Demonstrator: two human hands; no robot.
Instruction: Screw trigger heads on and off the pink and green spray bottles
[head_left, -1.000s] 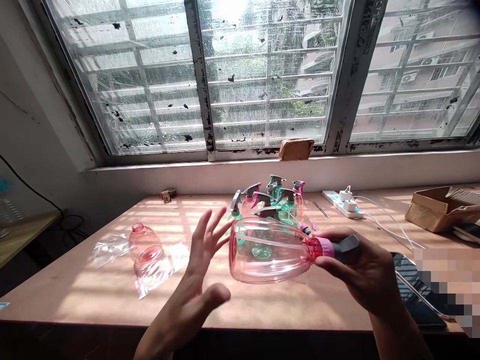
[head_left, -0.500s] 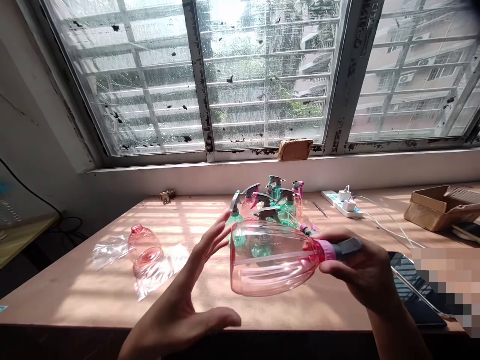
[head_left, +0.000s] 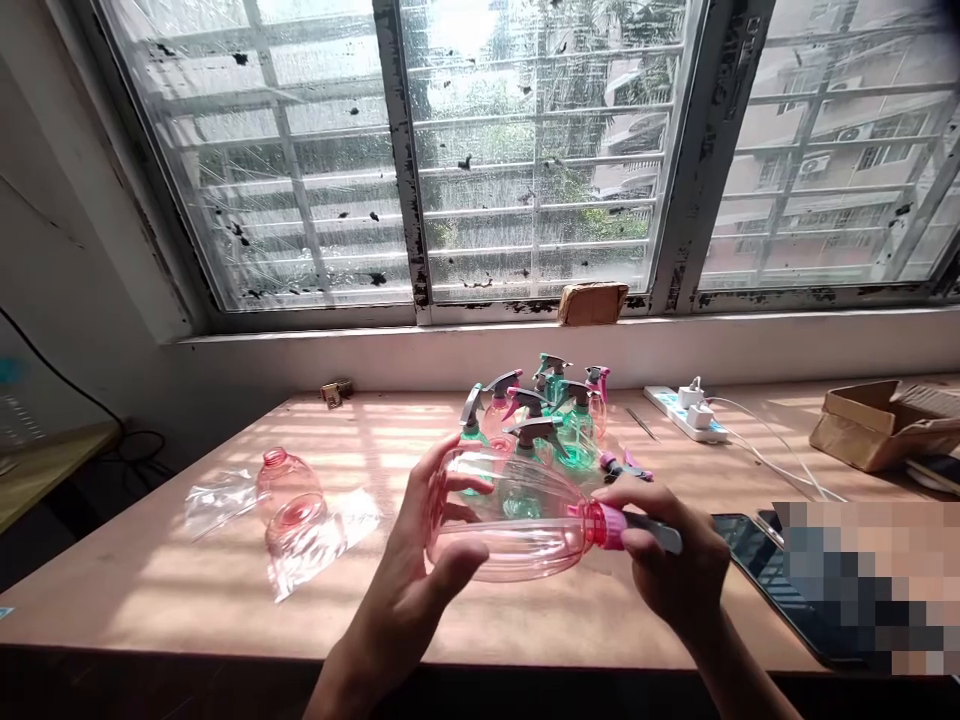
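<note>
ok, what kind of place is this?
Probably a small home assembly bench: a wooden table under a grimy barred window, a cluster of assembled spray bottles, and empty pink bottle bodies among plastic bags.

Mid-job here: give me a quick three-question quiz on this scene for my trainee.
1. True or false: the pink bottle stands upright on the table.
2. What does the right hand grip? A) the spray head B) the bottle's base C) a charger
3. Fill in: the left hand cups the bottle's ____ end.

Key: 1 false, it is held on its side above the table. 2 A. 3 base.
</note>
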